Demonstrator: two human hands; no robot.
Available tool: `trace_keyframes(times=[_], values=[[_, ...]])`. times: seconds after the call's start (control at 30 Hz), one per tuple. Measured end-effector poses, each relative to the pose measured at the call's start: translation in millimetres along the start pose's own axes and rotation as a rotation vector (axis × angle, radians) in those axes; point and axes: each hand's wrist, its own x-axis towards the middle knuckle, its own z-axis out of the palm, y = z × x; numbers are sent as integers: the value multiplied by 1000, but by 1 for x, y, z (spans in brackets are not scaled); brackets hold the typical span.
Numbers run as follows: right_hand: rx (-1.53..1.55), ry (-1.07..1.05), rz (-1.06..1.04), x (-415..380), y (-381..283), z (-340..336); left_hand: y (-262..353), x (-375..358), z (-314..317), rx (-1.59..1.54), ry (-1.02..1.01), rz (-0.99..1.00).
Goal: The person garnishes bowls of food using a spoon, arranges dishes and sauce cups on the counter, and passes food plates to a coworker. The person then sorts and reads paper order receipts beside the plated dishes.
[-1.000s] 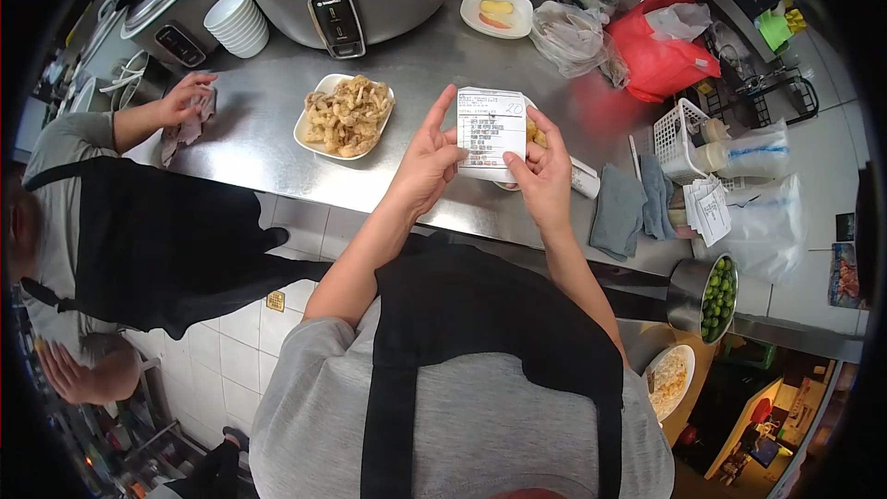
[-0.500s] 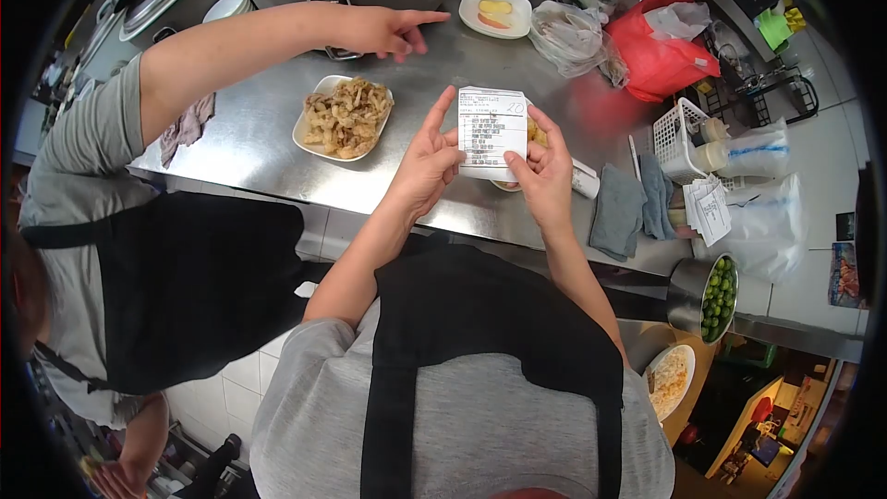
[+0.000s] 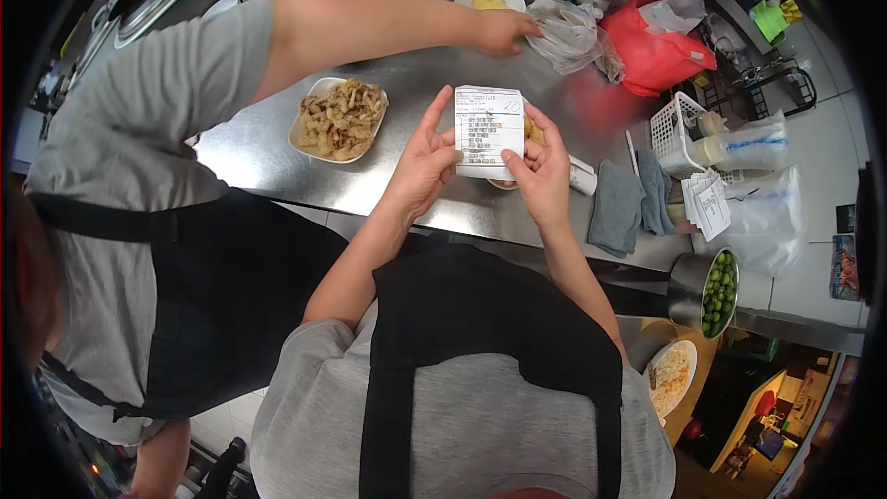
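Between my two hands is a printed order slip [image 3: 490, 134] with a handwritten number at its upper right. My left hand [image 3: 427, 159] pinches its left edge, with the index finger stretched upward. At the right edge my right hand [image 3: 541, 171] grips it between thumb and fingers. Behind the slip, a dish of yellowish food [image 3: 533, 132] is mostly hidden. To the left, a square white dish of fried food [image 3: 340, 118] sits on the steel counter [image 3: 420, 92].
A co-worker's arm [image 3: 397, 18] stretches across the counter to a clear plastic bag [image 3: 564, 35]. Nearby lie a red bag [image 3: 656, 42], grey cloths [image 3: 617, 208], a white basket [image 3: 677, 137], a pot of green limes [image 3: 719, 296] and a plate of rice [image 3: 673, 377].
The co-worker has leaned in from the left, and their hand has moved right, past the small white dish to the plastic bag. My hands and the slip have barely moved.
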Motion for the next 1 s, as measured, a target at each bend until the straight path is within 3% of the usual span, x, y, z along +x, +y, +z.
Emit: trace_keyframes(times=[1.0], values=[[55, 28, -36, -4, -2, -15, -6, 3, 16, -7, -3, -9]])
